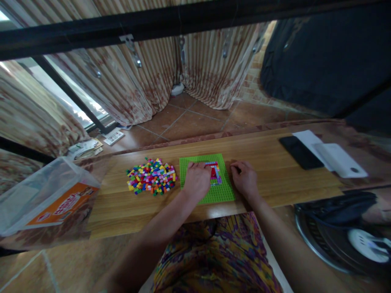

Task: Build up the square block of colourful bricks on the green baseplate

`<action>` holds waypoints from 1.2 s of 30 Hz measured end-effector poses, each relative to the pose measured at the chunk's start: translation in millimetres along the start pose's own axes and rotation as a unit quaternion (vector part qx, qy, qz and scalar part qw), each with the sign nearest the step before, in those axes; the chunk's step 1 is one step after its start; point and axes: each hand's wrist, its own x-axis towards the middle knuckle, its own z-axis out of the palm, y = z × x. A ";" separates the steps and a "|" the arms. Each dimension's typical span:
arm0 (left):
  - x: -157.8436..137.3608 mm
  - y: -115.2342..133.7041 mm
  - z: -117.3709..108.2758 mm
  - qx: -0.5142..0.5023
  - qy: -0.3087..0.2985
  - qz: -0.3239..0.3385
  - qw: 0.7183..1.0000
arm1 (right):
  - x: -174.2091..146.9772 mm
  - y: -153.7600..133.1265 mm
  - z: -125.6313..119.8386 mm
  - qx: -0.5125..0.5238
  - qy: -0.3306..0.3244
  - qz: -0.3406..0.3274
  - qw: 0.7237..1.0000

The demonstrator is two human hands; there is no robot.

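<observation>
My left hand [197, 178] lies over the green studded baseplate [224, 195], its fingers bent down beside a small build of toy bricks [217, 173]. The build has pink, red, white and purple pieces and is partly covered by that hand. Whatever the left fingertips pinch is hidden beneath them. Just right of the baseplate, my right hand [245, 179] rests on the wooden table with its fingers curled into a loose fist; nothing shows in it. A pile of loose toy bricks [152, 177] in many colours lies left of the baseplate.
On the wooden tabletop [269, 179], a black phone [301, 152] lies at the right beside a white box [340, 160]. A clear plastic tub [27, 183] with an orange label stands off the left end. A person's leg [377, 205] shows at far right.
</observation>
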 end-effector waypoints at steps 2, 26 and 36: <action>0.7 -0.4 -2.6 -0.016 0.000 -0.014 1.000 | 0.2 0.2 0.1 0.001 -0.001 -0.002 1.000; 19.0 9.2 -9.3 0.004 -0.038 0.008 0.999 | 0.6 1.9 0.8 0.003 0.001 -0.004 1.000; 12.4 2.3 -13.2 0.003 -0.059 -0.024 0.998 | 0.5 1.6 0.6 0.007 0.001 -0.007 1.000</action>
